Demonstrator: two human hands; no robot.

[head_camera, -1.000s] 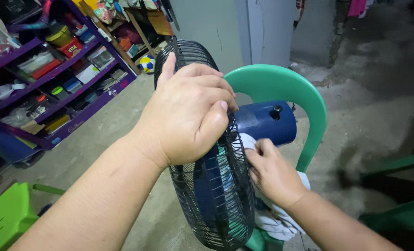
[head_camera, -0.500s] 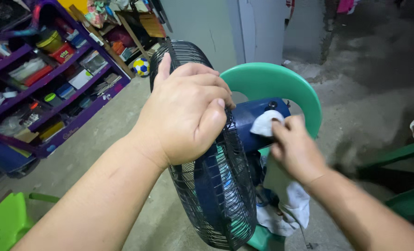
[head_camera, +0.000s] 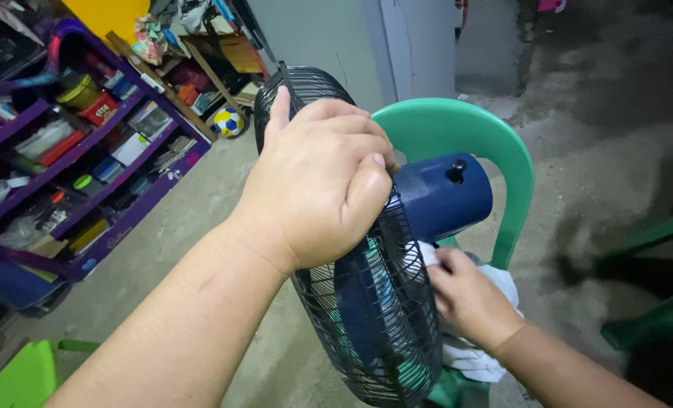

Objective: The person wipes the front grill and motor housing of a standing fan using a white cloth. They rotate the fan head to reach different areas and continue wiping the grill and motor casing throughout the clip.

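Observation:
A fan with a black wire grille [head_camera: 385,317] and a dark blue motor housing [head_camera: 446,202] stands on a green plastic chair [head_camera: 457,128]. My left hand [head_camera: 325,181] grips the top rim of the grille. My right hand [head_camera: 468,302] holds a white cloth [head_camera: 476,361] pressed against the back of the grille, below the motor housing. A small black knob [head_camera: 455,170] sticks up from the housing.
A purple shelf unit [head_camera: 87,159] packed with boxes and containers stands at the left. A small ball [head_camera: 228,121] lies on the concrete floor beyond it. Bright green plastic furniture [head_camera: 11,378] shows at lower left, dark green pieces [head_camera: 654,317] at right.
My right hand moved the cloth from the top of the motor housing down to the back of the grille under it. My left hand stayed on the grille rim.

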